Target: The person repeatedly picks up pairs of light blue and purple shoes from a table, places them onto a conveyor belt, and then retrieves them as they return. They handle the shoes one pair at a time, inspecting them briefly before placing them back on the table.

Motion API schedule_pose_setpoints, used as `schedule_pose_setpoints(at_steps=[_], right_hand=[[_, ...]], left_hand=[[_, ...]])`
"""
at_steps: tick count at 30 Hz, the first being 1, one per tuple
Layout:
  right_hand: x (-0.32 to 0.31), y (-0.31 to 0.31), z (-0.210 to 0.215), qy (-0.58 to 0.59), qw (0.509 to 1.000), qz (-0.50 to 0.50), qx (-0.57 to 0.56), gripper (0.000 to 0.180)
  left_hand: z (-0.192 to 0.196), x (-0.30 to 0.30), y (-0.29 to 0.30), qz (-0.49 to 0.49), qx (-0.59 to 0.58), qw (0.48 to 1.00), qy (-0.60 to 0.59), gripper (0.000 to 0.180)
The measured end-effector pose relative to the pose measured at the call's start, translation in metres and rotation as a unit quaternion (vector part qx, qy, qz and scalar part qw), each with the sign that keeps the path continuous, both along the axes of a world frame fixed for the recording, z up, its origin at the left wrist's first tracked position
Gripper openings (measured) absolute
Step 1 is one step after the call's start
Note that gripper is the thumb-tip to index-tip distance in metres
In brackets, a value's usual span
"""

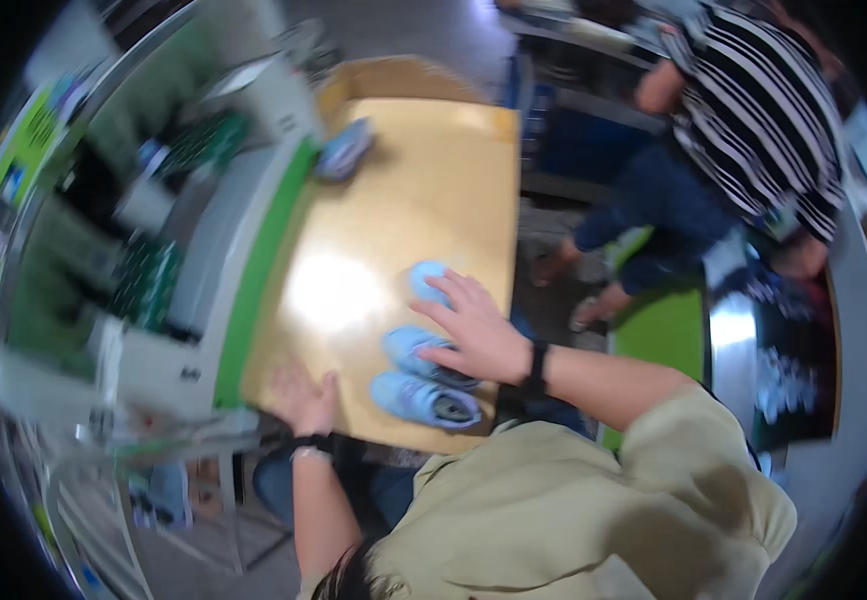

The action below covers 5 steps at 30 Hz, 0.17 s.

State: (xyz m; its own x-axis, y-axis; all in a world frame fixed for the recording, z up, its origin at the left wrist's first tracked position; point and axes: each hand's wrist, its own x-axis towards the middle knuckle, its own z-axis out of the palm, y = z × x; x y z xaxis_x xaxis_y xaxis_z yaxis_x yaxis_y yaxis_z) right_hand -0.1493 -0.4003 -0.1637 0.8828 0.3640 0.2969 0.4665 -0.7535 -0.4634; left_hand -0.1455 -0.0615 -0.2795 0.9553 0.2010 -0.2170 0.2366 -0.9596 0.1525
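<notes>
Three light blue shoes are seen on a tan table (423, 160). One shoe (423, 398) lies at the near edge, a second shoe (413, 350) just beyond it, and a third (426, 280) farther on. The right hand (475, 330) is laid flat, fingers spread, over the middle shoe. The left hand (303, 397) is pressed open on the table, near the closest shoe.
</notes>
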Motion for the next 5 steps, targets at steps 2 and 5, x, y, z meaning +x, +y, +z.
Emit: schedule_pose_setpoints(at_steps=[2, 5], right_hand=[[0.031, -0.013, -0.038, 0.022, 0.995, -0.091, 0.019, 0.065], [0.051, -0.016, -0.089, 0.129, 0.986, -0.081, 0.072, 0.044]], left_hand=[[0.000, 0.004, -0.002, -0.001, 0.042, 0.999, 0.017, 0.092], [-0.047, 0.039, -0.008, -0.104, 0.091, 0.990, -0.033, 0.096]])
